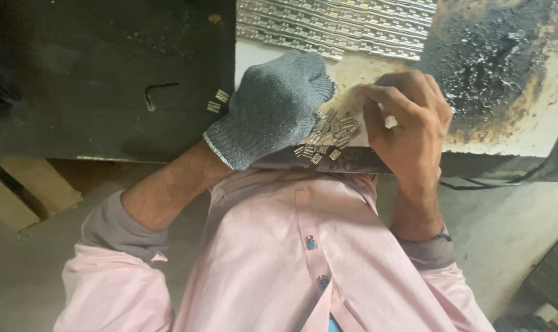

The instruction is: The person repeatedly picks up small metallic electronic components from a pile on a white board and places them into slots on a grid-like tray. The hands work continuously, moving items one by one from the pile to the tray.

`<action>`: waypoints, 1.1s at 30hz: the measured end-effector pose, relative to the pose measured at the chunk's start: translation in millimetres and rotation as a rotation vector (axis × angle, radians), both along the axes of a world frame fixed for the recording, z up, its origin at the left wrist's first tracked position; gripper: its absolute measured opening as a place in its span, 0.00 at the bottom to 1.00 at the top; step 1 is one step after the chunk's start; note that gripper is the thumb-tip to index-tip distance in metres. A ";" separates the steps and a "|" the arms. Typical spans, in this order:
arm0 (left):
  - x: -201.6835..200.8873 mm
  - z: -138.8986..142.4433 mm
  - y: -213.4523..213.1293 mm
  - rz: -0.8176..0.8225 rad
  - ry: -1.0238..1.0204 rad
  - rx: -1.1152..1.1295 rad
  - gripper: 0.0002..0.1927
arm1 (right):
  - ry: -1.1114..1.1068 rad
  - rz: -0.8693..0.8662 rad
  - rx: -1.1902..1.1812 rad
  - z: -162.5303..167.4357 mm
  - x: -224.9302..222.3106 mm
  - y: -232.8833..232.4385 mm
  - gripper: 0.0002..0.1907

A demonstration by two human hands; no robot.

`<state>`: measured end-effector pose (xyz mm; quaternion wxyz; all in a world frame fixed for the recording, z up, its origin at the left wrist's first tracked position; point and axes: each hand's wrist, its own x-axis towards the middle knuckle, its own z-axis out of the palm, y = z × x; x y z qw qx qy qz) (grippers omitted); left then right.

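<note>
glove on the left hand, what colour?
Grey knit glove with a lighter silvery cuff edge; the right hand is bare. Head view shows it best.

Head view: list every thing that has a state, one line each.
Left hand in grey knit glove: curled, resting beside the pile.
Bare right hand: fingertips pinching, contents hidden.
Small silver metal hinges: loose pile at table edge.
Silver metal strips: laid in rows.
Dark hex key: lying flat, untouched.

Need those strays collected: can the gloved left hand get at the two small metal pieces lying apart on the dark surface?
Probably yes. The two stray pieces lie just beside the gloved left hand, with bare dark surface between and nothing covering them.
</note>
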<state>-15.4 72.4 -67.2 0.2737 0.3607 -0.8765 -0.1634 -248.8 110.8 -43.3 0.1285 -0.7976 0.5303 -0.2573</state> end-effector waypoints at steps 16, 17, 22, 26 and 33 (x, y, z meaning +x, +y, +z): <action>-27.4 -1.0 -6.6 0.149 0.055 0.103 0.21 | -0.148 -0.135 -0.011 -21.9 4.7 -13.0 0.11; -27.3 0.9 -6.9 0.154 0.059 0.102 0.21 | -0.151 -0.130 0.002 -19.8 4.1 -13.4 0.11; -6.7 17.6 -12.6 -0.094 0.071 0.213 0.13 | -0.044 0.039 0.130 11.0 -4.7 -0.5 0.11; -2.3 25.9 -6.8 -0.191 -0.089 0.203 0.16 | 0.005 0.052 0.194 20.3 -1.5 15.0 0.10; -15.6 26.2 -9.5 -0.113 -0.093 0.282 0.15 | -0.196 -0.026 0.284 11.2 -6.2 7.3 0.05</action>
